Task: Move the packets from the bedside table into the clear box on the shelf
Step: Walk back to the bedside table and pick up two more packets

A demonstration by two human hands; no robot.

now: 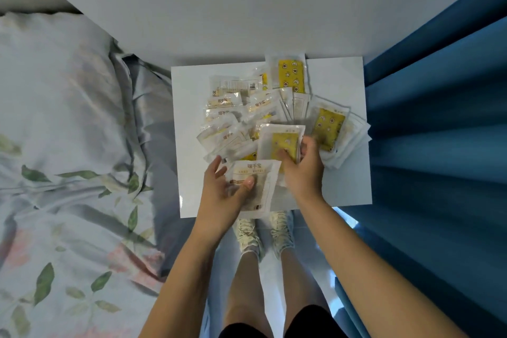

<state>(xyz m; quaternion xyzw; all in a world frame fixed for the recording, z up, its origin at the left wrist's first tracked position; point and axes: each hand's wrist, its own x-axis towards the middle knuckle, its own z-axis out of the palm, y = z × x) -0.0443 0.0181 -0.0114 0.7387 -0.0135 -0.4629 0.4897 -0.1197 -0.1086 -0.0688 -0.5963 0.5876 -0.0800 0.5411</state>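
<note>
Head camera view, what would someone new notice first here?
First, the heap of packets, clear and yellow-patterned, spread across the white bedside table. At its near edge the left hand holds a white-printed packet and the right hand grips a yellow one. A floral bed lies left, a blue curtain right.

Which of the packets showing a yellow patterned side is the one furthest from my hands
The yellow packet at the table's back edge, against the wall. The other two yellow-faced ones lie nearer: one in the right hand, one just right of it.
</note>
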